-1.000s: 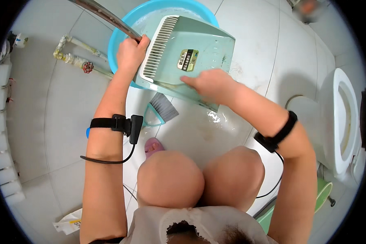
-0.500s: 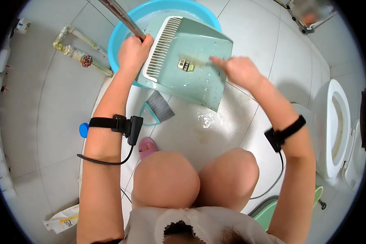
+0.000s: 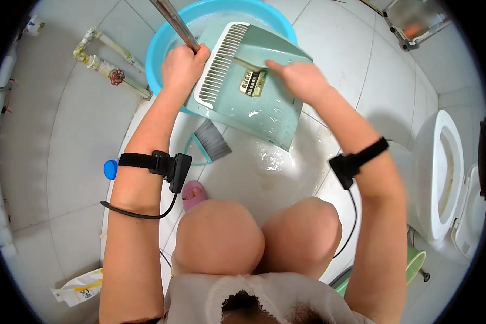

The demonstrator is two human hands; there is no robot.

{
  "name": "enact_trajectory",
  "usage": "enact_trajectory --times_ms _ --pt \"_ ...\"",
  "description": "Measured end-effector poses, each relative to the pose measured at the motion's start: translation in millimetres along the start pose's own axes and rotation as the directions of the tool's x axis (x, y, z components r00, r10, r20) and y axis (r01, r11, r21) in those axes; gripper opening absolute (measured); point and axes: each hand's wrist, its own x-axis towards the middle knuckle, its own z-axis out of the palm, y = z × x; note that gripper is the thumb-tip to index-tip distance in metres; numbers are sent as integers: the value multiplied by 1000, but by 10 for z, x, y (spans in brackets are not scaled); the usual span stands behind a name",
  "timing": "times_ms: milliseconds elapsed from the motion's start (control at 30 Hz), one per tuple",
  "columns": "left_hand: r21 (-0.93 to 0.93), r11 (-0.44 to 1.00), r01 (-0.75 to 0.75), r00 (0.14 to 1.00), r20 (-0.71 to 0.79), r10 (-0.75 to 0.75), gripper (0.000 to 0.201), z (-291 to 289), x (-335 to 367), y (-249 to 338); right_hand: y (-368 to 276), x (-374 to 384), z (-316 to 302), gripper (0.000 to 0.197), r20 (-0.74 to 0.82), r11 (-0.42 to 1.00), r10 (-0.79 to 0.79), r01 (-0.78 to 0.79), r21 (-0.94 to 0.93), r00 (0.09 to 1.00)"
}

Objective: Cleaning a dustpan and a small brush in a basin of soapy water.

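A pale green dustpan [image 3: 270, 116] with a white comb-toothed strip is tilted over the blue basin [image 3: 155, 40]. My left hand [image 3: 183, 67] is closed around the dustpan's metal handle [image 3: 173, 19], close to the toothed strip. Over the pan's wet inner face, my right hand [image 3: 302, 81] is closed on what looks like a small brush [image 3: 248, 63], its pale bristles blurred. The index finger stretches along it, above a printed label [image 3: 252, 83] stuck on the pan. The brush's handle is mostly hidden by the hand.
A grey-bristled broom head [image 3: 213, 140] lies on the wet tiled floor [image 3: 275, 181] below the basin. Pipes with a red valve [image 3: 117, 76] run along the left wall. At right stands a white toilet [image 3: 443, 178]; a green tub [image 3: 414, 262] is below it.
My right hand has moved left and up across the dustpan, and the blurred bristles shifted up off the label, which now shows fully. My left hand and the pan moved slightly right.
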Motion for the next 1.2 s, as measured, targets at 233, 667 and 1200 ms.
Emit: enact_trajectory --times_ms 233,667,1200 --pt "-14 995 96 995 -2 -96 46 -112 -32 -124 -199 -277 8 46 269 970 -245 235 71 931" --pt "10 999 48 996 72 -49 42 -46 -2 -24 -275 86 -97 33 149 1000 4 -4 1 989" --pt "-42 999 1 997 78 2 43 -44 -42 -36 57 164 -94 30 27 991 133 -132 -36 991"
